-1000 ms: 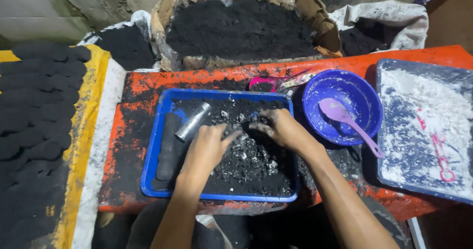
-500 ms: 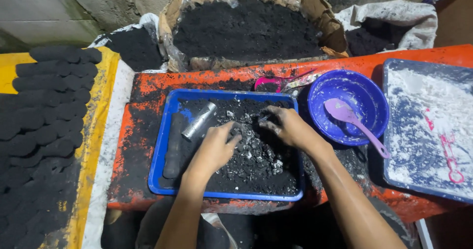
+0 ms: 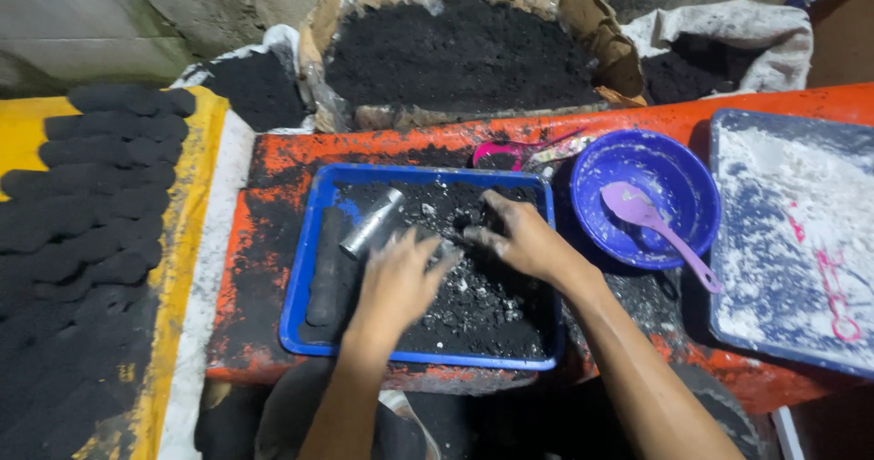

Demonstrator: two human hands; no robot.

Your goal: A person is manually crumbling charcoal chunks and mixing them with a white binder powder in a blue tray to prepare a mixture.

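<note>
An orange, soot-stained tabletop stands before a rough concrete wall, with an open sack of black powder behind it and rows of dark pressed briquettes laid out on a yellow sheet to the left. A blue tray sits at the middle of the tabletop, holding a black crumbly mix flecked with white bits. Compared with half a second ago, the left hand has slid forward and up over the mix and is now motion-blurred, its fingers spread and open, holding nothing that shows. The right hand has hardly shifted; it rests palm down on the mix near the tray's far edge, fingers loosely curled into the crumbs, and whether it grips any cannot be told. The mix looks damp, coarse and uneven, heaped thickest under and between the hands. At the tray's left end a short metal tube lies tilted beside a dark rod-shaped piece. To the right stand a blue bowl with a lilac spoon and a second tray dusted with white powder.
</note>
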